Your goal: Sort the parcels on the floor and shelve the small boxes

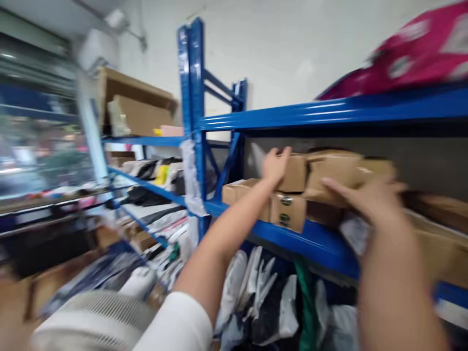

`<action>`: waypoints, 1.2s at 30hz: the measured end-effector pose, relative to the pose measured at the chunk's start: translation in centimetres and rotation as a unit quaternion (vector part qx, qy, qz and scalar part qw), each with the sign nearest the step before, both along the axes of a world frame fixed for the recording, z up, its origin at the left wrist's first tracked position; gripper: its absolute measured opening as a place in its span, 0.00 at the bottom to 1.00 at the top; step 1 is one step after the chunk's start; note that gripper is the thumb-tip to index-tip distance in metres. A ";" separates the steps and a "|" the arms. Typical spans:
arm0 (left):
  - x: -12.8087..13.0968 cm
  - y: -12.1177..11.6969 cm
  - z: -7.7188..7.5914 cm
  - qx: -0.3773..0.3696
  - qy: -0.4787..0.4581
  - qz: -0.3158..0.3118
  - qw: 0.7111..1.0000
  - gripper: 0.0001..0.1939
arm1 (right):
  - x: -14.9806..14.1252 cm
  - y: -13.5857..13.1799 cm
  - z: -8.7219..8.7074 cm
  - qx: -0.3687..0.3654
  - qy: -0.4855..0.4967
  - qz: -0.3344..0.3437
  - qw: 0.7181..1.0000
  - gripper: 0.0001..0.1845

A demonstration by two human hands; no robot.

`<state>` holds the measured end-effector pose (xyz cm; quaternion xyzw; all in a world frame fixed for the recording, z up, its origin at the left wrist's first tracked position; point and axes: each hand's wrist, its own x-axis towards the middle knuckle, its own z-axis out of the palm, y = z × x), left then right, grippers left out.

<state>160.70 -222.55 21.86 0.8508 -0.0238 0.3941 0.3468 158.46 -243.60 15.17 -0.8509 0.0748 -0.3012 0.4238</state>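
small brown boxes (293,174), plain cardboard, sit stacked toward the blue shelf's (310,243) left end, contents hidden. pale packages (263,287) crowd below its front edge; a pink spotted bundle (413,53) lies above. the left hand (276,168), loosely curled, touches an upper box; the blurred right hand (373,195) spreads its thumb by a wider box (334,168). i cannot tell whether either grips.

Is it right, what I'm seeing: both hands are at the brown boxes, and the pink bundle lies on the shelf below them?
No: the head view shows the pink bundle on the shelf above the brown boxes. Left hand and right hand are at the boxes.
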 end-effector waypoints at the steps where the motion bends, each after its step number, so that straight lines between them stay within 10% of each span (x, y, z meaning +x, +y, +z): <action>1: 0.5 0.3 -1.3 -0.046 -0.029 -0.037 0.998 0.31 | 0.5 -0.6 -0.2 -0.027 0.017 -0.015 0.999 0.88; 6: 0.4 3.0 -6.9 -0.085 0.013 -0.154 0.984 0.41 | 0.1 -1.4 -0.5 -0.021 0.028 -0.008 0.999 0.79; 12: -1.2 4.4 -9.0 0.006 -0.048 -0.134 0.990 0.38 | -1.4 -1.1 -0.3 -0.034 0.057 0.017 0.998 0.81; 18: -3.3 1.2 -9.0 0.176 -0.135 0.041 0.974 0.62 | -1.2 -3.1 -1.6 -0.078 -0.044 0.050 0.995 0.81; 25: -4.8 -4.0 -7.1 0.529 -0.182 -0.047 0.828 0.54 | -0.7 -5.4 -1.4 -0.089 -0.143 0.042 0.985 0.75; 28: -5.0 -5.8 -6.0 0.541 -0.151 -0.043 0.826 0.55 | -3.1 -5.6 -2.1 -0.077 -0.214 0.053 0.972 0.48; 31: -4.6 -6.4 -5.1 0.532 -0.147 -0.057 0.832 0.55 | -5.9 -2.5 -4.9 -0.115 -0.191 0.203 0.953 0.16; 33: -4.2 -6.5 -4.7 0.524 -0.145 -0.064 0.837 0.56 | -6.4 1.0 -7.3 -0.136 -0.148 0.273 0.941 0.21; 36: -3.8 -7.1 -3.8 0.512 -0.130 -0.069 0.846 0.57 | -4.2 5.7 -9.7 -0.063 -0.083 0.166 0.981 0.35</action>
